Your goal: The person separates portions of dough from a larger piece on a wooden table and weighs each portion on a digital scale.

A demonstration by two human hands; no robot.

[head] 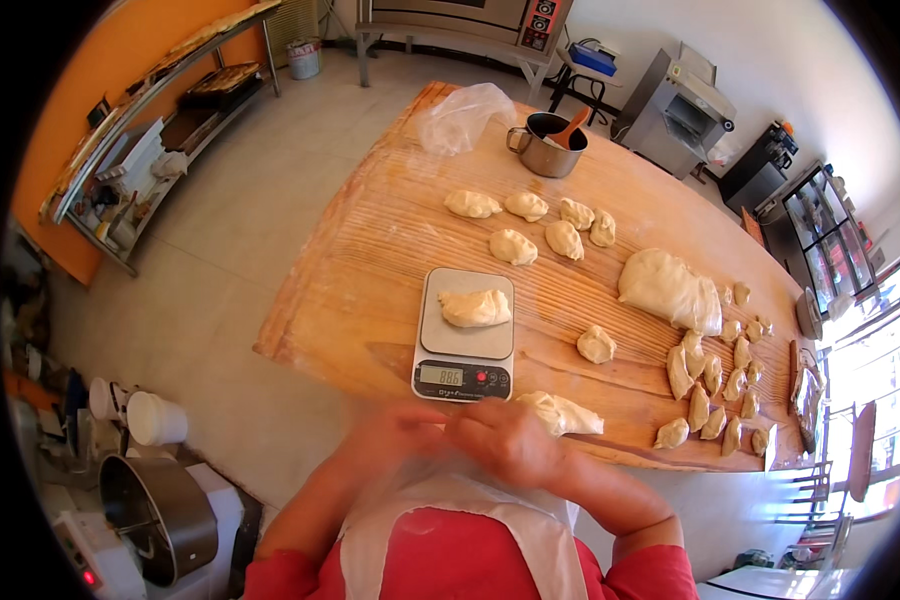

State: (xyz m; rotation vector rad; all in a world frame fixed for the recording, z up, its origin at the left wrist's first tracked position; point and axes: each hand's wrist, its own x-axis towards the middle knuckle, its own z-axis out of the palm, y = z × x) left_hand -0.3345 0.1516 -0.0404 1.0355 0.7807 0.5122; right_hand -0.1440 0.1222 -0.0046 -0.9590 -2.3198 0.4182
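My left hand (397, 435) is blurred in front of my apron, just below the kitchen scale (466, 360). Close beside it, the fingers of my right hand (506, 442) are curled, and what they may hold is hidden. One dough piece (476, 308) rests on the scale's metal plate, and the display is lit. A longer dough strip (562, 415) lies at the table's near edge, right by my right hand; whether they touch cannot be told. To the right of the scale sits a single dough piece (596, 344).
On the wooden table (367, 247) are several dough pieces (514, 247), a large dough mass (667, 289), more small pieces (712, 375) at right, a metal pot (547, 156) with a wooden-handled utensil, and a plastic bag (465, 118). A mixer bowl (161, 517) stands lower left.
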